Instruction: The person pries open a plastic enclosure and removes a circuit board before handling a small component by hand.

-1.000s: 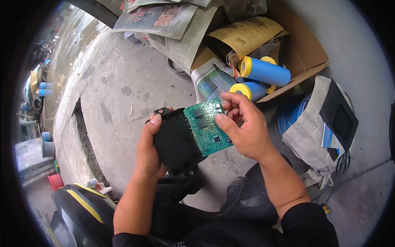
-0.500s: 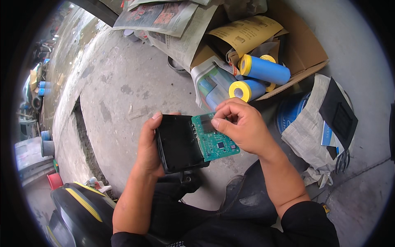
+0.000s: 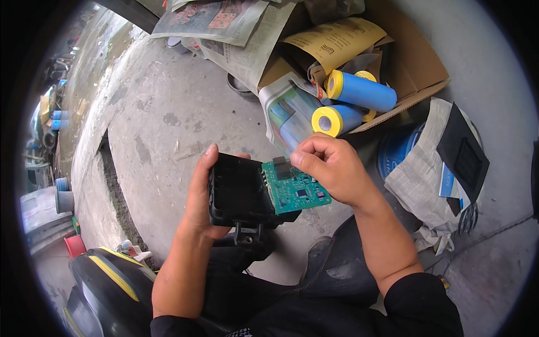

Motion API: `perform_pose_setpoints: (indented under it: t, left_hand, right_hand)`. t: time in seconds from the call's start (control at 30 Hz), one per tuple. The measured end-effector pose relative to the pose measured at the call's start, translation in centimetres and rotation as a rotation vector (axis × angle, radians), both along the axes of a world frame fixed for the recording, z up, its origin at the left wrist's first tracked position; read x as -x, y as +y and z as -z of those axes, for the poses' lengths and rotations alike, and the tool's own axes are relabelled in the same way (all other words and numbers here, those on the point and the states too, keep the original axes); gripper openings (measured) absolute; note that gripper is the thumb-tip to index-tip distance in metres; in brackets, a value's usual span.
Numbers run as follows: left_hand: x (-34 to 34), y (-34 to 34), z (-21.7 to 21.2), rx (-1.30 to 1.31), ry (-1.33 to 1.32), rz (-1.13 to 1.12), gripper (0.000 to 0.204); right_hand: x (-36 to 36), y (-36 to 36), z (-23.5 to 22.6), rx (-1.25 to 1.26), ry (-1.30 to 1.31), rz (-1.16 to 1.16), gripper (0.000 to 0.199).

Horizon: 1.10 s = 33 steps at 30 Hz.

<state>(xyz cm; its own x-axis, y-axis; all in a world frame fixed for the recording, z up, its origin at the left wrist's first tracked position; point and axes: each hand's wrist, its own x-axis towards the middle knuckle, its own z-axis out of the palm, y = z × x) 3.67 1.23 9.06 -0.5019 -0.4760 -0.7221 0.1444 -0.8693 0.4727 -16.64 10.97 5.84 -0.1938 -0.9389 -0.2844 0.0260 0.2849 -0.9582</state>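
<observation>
My left hand (image 3: 199,196) grips a black plastic housing (image 3: 238,188) by its left side, thumb along the edge and other fingers behind. The housing is a shallow box with its hollow face turned up and a lug on its near side. A green circuit board (image 3: 303,192) overlaps the housing's right edge and sticks out past it. Small chips and a dark grey connector block (image 3: 282,167) sit on the board. With thumb and curled fingers my right hand (image 3: 337,171) pinches the board at its far right corner; the fingertips are partly hidden.
Ahead stands an open cardboard box (image 3: 418,62) with blue rolls (image 3: 368,92) and papers, newspaper (image 3: 241,64) hanging over its side. To the right, a blue bucket (image 3: 390,154) stands beside a whitish woven sack (image 3: 415,174). A black and yellow object (image 3: 112,281) lies lower left on the concrete floor.
The housing has tilted, so its inside and near-side lug show more. The board has shifted slightly right with my right hand, whose pinch has moved a little.
</observation>
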Motion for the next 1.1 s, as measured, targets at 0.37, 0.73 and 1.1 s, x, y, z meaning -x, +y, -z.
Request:
perform_pose_setpoints:
  t: [0.37,0.73,1.1]
  left_hand:
    - [-0.9,-1.2,0.5,-0.055,0.043,-0.075,0.065]
    - [-0.8,-0.6,0.7,-0.132,0.184,-0.031,0.076]
    - [-0.3,-0.3,1.4,-0.114,0.24,0.069,0.072]
  right_hand:
    - [0.7,-0.3,2.6,0.457,-0.444,-0.157,0.046]
    - [-0.1,-0.1,1.6,0.454,-0.29,-0.03,0.043]
    - [-0.1,0.1,1.4,0.422,-0.169,0.023,0.042]
